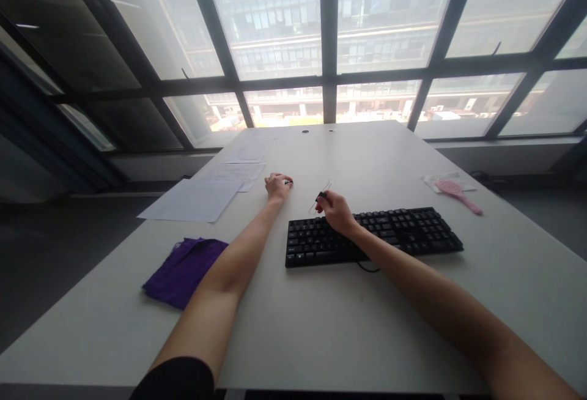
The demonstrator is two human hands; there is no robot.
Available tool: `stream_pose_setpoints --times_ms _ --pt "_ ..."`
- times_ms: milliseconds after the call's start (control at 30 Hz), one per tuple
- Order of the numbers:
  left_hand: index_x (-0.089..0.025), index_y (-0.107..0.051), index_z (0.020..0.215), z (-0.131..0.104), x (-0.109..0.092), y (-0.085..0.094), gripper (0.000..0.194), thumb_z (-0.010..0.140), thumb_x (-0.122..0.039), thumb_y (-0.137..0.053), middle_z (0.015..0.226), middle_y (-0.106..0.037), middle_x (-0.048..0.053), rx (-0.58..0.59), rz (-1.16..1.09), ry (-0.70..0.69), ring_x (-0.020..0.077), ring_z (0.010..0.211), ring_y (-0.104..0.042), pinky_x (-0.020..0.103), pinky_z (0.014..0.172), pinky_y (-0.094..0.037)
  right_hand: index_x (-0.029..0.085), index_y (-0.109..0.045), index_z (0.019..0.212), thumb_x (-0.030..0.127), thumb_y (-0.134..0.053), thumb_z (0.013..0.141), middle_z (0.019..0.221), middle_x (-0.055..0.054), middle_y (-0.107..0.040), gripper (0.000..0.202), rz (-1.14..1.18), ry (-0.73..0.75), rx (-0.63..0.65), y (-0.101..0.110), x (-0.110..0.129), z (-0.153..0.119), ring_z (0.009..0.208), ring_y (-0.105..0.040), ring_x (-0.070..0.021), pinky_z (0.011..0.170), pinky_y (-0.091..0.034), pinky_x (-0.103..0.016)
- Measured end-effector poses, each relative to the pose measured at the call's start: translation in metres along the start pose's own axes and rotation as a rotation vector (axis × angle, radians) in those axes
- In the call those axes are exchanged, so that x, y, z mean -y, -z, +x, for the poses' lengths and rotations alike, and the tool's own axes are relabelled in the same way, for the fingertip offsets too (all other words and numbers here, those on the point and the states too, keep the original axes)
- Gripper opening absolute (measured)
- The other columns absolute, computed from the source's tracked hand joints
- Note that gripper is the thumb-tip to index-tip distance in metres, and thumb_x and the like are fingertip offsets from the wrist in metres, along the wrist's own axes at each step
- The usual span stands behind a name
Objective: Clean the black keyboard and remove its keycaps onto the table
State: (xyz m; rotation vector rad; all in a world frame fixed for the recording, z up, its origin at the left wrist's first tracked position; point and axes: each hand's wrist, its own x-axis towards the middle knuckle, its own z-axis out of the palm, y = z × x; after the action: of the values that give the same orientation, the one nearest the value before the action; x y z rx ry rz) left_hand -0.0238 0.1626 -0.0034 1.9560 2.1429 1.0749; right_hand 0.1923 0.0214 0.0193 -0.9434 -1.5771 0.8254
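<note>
Keyboard (403, 229), partly beneath the right hand (337, 210), whose fingers pinch a black item (321, 196) at the hand's 10 o'clock. Farther, toward 10 o'clock: left hand (277, 186), fingers curled by a dark piece (288, 183) at its 3 o'clock; whether gripped, cannot be told.

And there's the sleeve (177, 378), plain black and short, its smooth hem curving round the left arm (229, 284) above the elbow! Below that hem it's bare all the way down to the left grip (277, 186). Over to the right arm (435, 290), and everything that shows is bare too, right through to the right grip (337, 210).
</note>
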Motion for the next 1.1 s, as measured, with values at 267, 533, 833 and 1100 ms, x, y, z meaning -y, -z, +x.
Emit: stream_pose_setpoints --times_ms 267,533,833,1100 --pt "-0.027 -0.076 0.101 0.0 0.006 0.007 0.024 0.078 -0.022 -0.074 0.116 -0.061 0.008 -0.033 0.011 -0.007 0.0312 0.116 -0.048 0.04 0.101 -0.039 0.021 -0.055 0.074 0.034 -0.052 0.091 0.065 0.0 -0.066 0.022 -0.007 -0.007 -0.008 0.0 -0.003 0.001 0.062 -0.062 -0.0157 0.065 -0.047 -0.028" --pt "-0.027 -0.073 0.111 0.005 0.025 0.014 0.034 0.078 -0.021 -0.075 0.127 -0.059 0.01 -0.04 0.023 0.064 0.0349 0.122 -0.047 0.044 0.101 -0.04 0.021 -0.056 0.075 0.033 -0.052 0.091 0.066 -0.001 -0.066 0.02 -0.004 -0.001 -0.004 -0.001 -0.006 0.001 0.062 -0.063 -0.0162 0.065 -0.047 -0.029" --pt "-0.022 -0.065 0.122 0.016 0.049 0.007 0.043 0.08 -0.021 -0.074 0.114 -0.072 0.006 0.06 -0.05 0.105 0.0186 0.098 -0.066 0.028 0.089 -0.046 0.021 -0.055 0.073 0.034 -0.052 0.092 0.065 -0.001 -0.065 0.023 0.002 -0.008 0.001 -0.001 -0.004 0.001 0.061 -0.062 -0.0163 0.065 -0.048 -0.029" --pt "-0.024 -0.065 0.119 0.015 0.043 0.007 0.039 0.081 -0.021 -0.075 0.108 -0.075 0.002 0.076 -0.054 0.132 0.0173 0.097 -0.068 0.027 0.086 -0.046 0.021 -0.056 0.074 0.034 -0.052 0.091 0.066 -0.001 -0.066 0.022 -0.012 -0.007 -0.001 -0.001 -0.006 0.001 0.062 -0.062 -0.0156 0.065 -0.048 -0.028"
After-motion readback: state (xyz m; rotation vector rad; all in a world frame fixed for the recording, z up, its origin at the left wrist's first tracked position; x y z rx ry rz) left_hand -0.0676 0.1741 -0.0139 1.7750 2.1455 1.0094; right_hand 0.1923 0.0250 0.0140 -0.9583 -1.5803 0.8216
